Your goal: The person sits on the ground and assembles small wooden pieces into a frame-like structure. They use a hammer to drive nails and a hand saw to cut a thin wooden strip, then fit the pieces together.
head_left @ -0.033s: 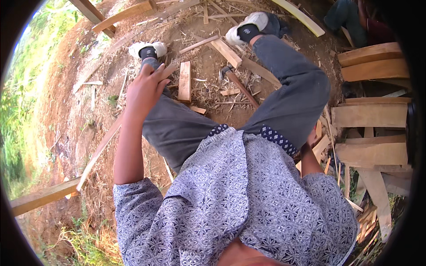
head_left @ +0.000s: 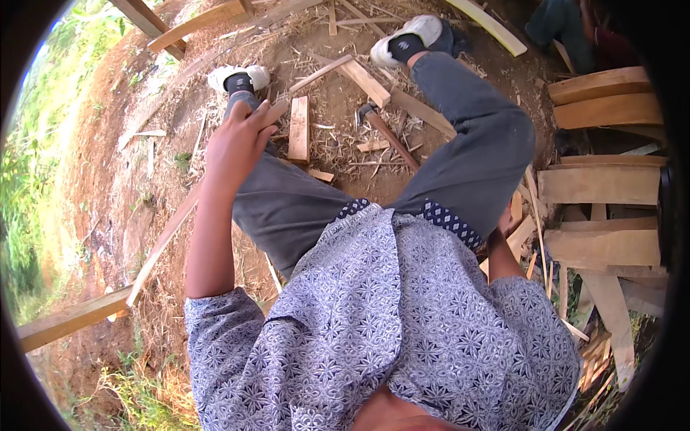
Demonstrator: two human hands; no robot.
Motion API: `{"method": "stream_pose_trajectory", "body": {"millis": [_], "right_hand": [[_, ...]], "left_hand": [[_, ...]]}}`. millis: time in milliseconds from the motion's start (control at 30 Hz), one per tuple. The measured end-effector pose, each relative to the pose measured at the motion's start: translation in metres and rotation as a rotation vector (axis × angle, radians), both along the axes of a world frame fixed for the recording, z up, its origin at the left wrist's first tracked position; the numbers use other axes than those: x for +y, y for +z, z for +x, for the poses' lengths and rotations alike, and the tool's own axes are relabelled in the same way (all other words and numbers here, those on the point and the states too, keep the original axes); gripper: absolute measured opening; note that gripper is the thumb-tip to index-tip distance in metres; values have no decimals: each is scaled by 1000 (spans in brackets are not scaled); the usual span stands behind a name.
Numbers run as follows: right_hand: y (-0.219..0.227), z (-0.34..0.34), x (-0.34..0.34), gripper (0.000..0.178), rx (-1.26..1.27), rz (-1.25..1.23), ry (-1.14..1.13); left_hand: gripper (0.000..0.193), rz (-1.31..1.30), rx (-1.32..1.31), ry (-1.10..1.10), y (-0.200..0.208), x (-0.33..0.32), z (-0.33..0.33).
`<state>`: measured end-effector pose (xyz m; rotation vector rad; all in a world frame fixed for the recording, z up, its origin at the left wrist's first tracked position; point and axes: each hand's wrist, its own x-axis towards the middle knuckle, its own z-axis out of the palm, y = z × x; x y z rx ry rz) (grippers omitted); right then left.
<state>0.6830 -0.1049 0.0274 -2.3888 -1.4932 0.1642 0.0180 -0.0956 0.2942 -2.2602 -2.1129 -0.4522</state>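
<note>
My left hand (head_left: pixel 237 147) rests over my left knee, its fingers apart and stretched out. A narrow greyish-brown piece (head_left: pixel 273 112), seemingly wood, shows by the fingertips; whether the hand touches it is unclear. My right hand (head_left: pixel 509 218) is down beside my right thigh, mostly hidden by the trouser leg, so its fingers and any hold do not show. Near that hand lie pale wood offcuts (head_left: pixel 519 237). On the ground between my legs are a hammer (head_left: pixel 388 135) with a wooden handle and a short wooden block (head_left: pixel 299 129).
Curved wooden pieces (head_left: pixel 600 188) are stacked at the right. Another board (head_left: pixel 365 82) and wood shavings lie between my feet. A wooden beam (head_left: pixel 72 320) runs in from the left, with green plants (head_left: pixel 29 223) beyond. Another person's legs (head_left: pixel 560 32) show at the far right.
My right foot has shifted very slightly to the right. Both hands stay in place.
</note>
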Motion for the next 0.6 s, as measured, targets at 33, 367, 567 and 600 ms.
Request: {"method": "stream_pose_trajectory", "body": {"millis": [33,367,567,600], "right_hand": [[-2,11,1,47,62,-41,-63],[207,-161,173,36,730,565,140],[58,-316,303,66,667,-42,685],[21,-330,323,83,560,-181,718]], "left_hand": [[43,26,-6,-29,-2,3,6],[39,-82,44,-82,-23,58,19],[39,-150,102,-186,-47,124,35],[40,-185,106,-188,-51,130,40]]}}
